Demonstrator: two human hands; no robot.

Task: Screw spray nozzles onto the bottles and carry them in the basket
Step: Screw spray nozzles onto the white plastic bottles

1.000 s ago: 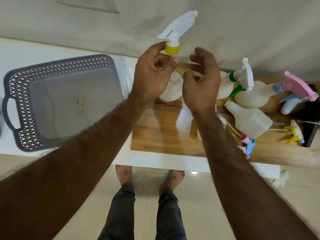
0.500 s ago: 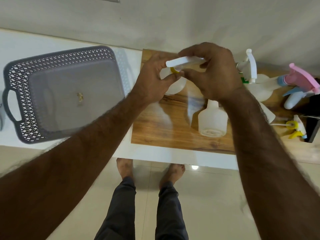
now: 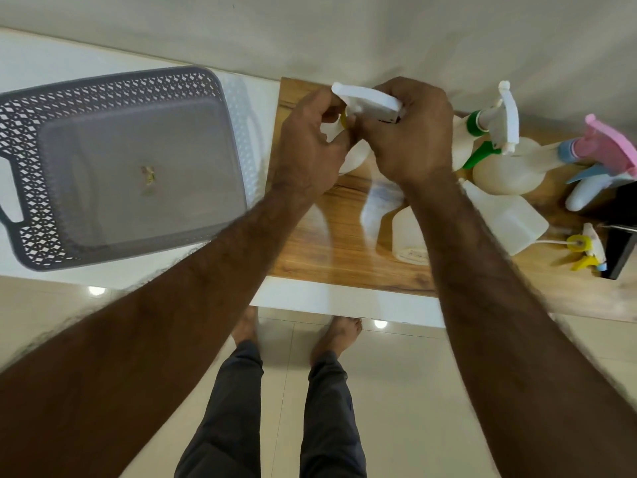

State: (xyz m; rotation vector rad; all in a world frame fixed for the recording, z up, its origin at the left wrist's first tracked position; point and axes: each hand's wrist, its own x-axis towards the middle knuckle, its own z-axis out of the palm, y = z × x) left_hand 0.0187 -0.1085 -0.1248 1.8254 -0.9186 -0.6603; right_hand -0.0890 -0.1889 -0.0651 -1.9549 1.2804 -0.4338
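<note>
Head view: above the table [image 3: 344, 243], left hand [image 3: 306, 146] grips the bottle [image 3: 351, 160] while right hand [image 3: 410, 139] clasps its nozzle [image 3: 365, 98]; a crooked start risks cross-threading, the basket [image 3: 113, 167] waiting empty alongside.

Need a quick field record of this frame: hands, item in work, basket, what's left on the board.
left hand: gripping the neck of a white plastic bottle
right hand: closed on a white spray nozzle with yellow collar
grey perforated plastic basket: on the white counter, no bottles inside
wooden board: holds two capless white bottles, a green-collared sprayer bottle, a pink-nozzle bottle, a loose yellow nozzle
step: screwing nozzle on
</note>
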